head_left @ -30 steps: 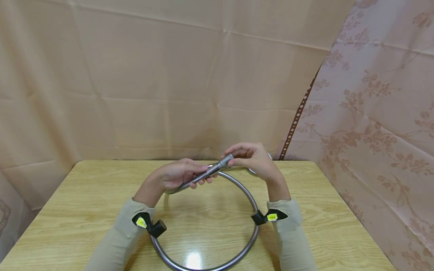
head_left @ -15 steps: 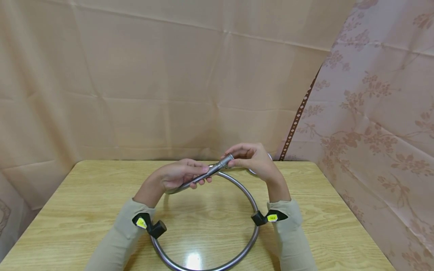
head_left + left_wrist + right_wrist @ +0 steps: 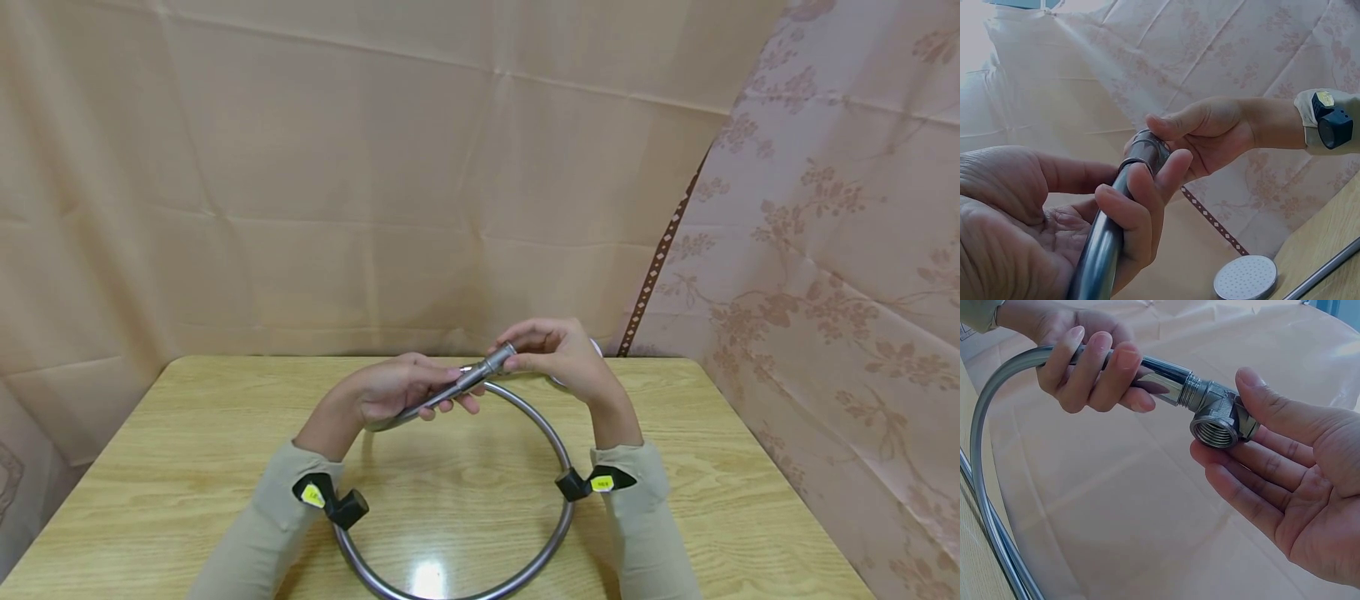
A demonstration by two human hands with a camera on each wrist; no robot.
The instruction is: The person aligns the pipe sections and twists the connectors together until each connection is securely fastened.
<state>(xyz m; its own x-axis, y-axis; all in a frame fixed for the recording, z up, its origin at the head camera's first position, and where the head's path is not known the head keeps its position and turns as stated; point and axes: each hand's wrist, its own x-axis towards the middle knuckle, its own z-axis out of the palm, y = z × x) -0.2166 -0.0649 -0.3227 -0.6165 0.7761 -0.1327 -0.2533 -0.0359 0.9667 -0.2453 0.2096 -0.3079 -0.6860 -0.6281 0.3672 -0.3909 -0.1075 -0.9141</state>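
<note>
My left hand (image 3: 397, 390) grips the metal shower hose (image 3: 551, 437) near its end, fingers curled round the smooth chrome sleeve (image 3: 1163, 376). Between thumb and fingertips, my right hand (image 3: 561, 357) pinches a metal tee fitting (image 3: 1215, 415) at the end of that hose. The tee's side opening shows inner threads and faces downward in the right wrist view. Some outer thread shows between the sleeve and the tee, which are in line and joined. Both hands are raised over the table, and the hose loops down below them.
A round white-faced shower head (image 3: 1245, 277) lies at the table's back, mostly hidden behind my right hand in the head view. The wooden table (image 3: 712, 500) ends at a beige curtain (image 3: 337, 192). A flowered curtain (image 3: 847, 292) hangs to the right.
The fingers of my left hand shift slightly along the hose end. My right hand stays on the tee in nearly the same place.
</note>
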